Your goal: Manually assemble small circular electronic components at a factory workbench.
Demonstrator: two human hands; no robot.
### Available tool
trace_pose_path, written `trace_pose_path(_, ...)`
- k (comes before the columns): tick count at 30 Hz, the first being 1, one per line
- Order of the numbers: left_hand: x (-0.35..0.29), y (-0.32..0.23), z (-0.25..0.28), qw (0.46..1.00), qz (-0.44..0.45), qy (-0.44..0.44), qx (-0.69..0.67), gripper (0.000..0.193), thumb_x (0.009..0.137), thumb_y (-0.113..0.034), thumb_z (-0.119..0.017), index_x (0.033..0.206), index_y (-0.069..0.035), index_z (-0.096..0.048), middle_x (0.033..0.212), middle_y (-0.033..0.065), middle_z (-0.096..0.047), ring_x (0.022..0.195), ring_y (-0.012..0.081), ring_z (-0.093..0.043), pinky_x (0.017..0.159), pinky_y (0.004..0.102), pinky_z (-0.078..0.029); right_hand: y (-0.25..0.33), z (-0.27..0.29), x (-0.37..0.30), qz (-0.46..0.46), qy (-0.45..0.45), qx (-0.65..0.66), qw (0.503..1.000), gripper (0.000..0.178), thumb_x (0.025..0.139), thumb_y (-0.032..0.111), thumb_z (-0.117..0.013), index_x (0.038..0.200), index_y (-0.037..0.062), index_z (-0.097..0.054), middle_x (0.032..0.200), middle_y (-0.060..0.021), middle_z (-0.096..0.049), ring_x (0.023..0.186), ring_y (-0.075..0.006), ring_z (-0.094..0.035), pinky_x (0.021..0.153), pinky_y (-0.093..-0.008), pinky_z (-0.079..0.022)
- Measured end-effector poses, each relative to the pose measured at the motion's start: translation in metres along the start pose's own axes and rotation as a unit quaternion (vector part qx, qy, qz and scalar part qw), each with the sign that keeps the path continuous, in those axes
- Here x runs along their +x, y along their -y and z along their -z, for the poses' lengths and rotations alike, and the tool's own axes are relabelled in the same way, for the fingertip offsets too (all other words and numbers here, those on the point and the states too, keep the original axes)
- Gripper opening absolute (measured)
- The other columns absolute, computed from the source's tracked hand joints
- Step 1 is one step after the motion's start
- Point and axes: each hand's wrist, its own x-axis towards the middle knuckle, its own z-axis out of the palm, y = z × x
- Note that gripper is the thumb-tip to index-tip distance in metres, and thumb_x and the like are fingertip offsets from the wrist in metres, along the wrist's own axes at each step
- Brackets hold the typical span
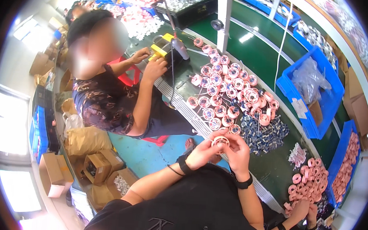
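Note:
Close to my chest, at the table's near edge, both hands are closed on one small pink round plastic housing. My left hand pinches it from the left side, thumb on its face. My right hand grips the other side with bent fingers. Its inside is too small to make out. Just beyond my fingers lies a spread of similar pink housings, many with parts inside and thin wires sticking out. Beside them is a heap of small dark blue parts.
To the right are a small pale pile and a heap of pink housings, where another person's hands work. A blue bin holds clear plastic bags. At left, a co-worker handles a yellow-and-black device. Cartons stand behind.

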Motion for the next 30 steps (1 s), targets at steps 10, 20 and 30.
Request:
trace_pose_path(10,-0.026,-0.013,0.023,0.948,0.032,-0.099,0.3,0.036,0.094,-0.009,-0.057,0.127,0.003,-0.05,0.097,0.0064,-0.067,0.081,0.0103,-0.065,0.069,0.0235,-0.052,-0.013,-0.01,-0.004,-0.087,0.05,-0.062,0.993,0.022,0.086,-0.004,-0.063,0.108,-0.0071,-0.06,0.097,-0.0136,-0.067,0.083,-0.0161,-0.067,0.07,-0.0262,-0.056)
trace_pose_path(20,-0.026,-0.028,0.062,0.977,-0.039,-0.137,0.159,0.034,0.093,0.0,-0.053,0.126,0.004,-0.047,0.106,0.0104,-0.064,0.093,0.0142,-0.064,0.083,0.0272,-0.054,-0.003,-0.055,0.03,-0.105,0.078,-0.09,0.987,0.024,0.087,-0.002,-0.063,0.11,-0.0064,-0.058,0.099,-0.013,-0.066,0.084,-0.0174,-0.067,0.061,-0.0275,-0.059)
trace_pose_path(30,-0.028,-0.045,0.088,0.984,-0.067,-0.141,0.084,0.032,0.092,-0.003,-0.056,0.123,0.003,-0.05,0.093,0.0077,-0.066,0.077,0.0103,-0.065,0.064,0.0237,-0.054,-0.018,-0.089,0.039,-0.109,0.051,-0.084,0.989,0.025,0.086,0.0,-0.064,0.11,-0.0055,-0.059,0.098,-0.013,-0.067,0.082,-0.0158,-0.067,0.062,-0.0263,-0.058)
